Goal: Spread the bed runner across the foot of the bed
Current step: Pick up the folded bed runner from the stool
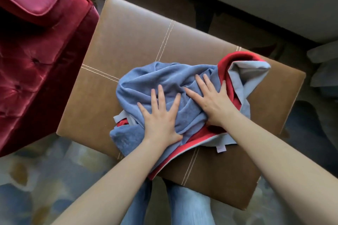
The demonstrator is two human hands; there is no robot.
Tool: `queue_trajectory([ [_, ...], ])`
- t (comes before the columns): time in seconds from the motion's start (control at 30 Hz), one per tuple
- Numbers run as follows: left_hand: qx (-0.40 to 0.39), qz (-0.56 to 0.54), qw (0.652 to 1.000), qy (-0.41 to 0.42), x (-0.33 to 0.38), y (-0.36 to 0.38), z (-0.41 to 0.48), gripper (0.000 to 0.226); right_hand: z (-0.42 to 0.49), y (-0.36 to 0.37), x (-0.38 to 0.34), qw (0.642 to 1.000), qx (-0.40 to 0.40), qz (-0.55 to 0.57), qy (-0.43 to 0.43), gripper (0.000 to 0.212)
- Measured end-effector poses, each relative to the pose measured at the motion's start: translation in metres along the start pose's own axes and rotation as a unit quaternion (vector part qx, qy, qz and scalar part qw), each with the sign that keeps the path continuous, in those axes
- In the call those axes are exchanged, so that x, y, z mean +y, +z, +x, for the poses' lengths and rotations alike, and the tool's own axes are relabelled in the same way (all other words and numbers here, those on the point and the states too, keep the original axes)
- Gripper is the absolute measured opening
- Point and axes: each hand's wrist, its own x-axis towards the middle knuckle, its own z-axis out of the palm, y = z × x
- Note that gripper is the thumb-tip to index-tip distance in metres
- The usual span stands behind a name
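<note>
The bed runner [164,78], blue on 1 face and red on the other with a pale grey border, lies crumpled in a heap on the top of a brown leather ottoman [137,42]. The heap sits toward the near edge and the right corner, and 1 red-lined fold hangs over the near edge. Both hands lie on it, palms down, fingers straight and spread, gripping nothing. The left hand [161,117] presses the near-left part of the heap and the right hand [212,100] the middle, just beside a red fold. A red velvet armchair [36,51] stands off the ottoman's left edge. The ottoman stands on a patterned carpet [45,170].
</note>
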Motion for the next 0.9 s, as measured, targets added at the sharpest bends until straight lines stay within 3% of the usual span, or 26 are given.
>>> queue_trajectory([
  [0.27,-0.01,0.017,0.995,0.102,-0.028,0.001,0.037,0.125,0.02,0.008,0.005,0.996,0.007,0.078,0.033,0.096],
  [0.5,0.039,0.139,0.964,0.223,-0.073,-0.045,0.091,0.122,0.033,0.0,-0.018,0.968,0.048,0.199,0.142,0.105],
  [0.6,0.07,0.146,0.974,0.157,-0.083,-0.052,0.088,0.119,0.04,-0.003,-0.027,0.956,0.054,0.226,0.179,0.104],
  [0.73,0.019,0.12,0.988,0.095,-0.077,-0.039,0.07,0.124,0.042,-0.001,-0.032,0.957,0.062,0.212,0.19,0.095],
  [0.9,0.036,0.087,0.991,0.098,-0.073,-0.028,0.075,0.091,0.048,-0.001,-0.038,0.946,0.12,0.218,0.207,0.067],
])
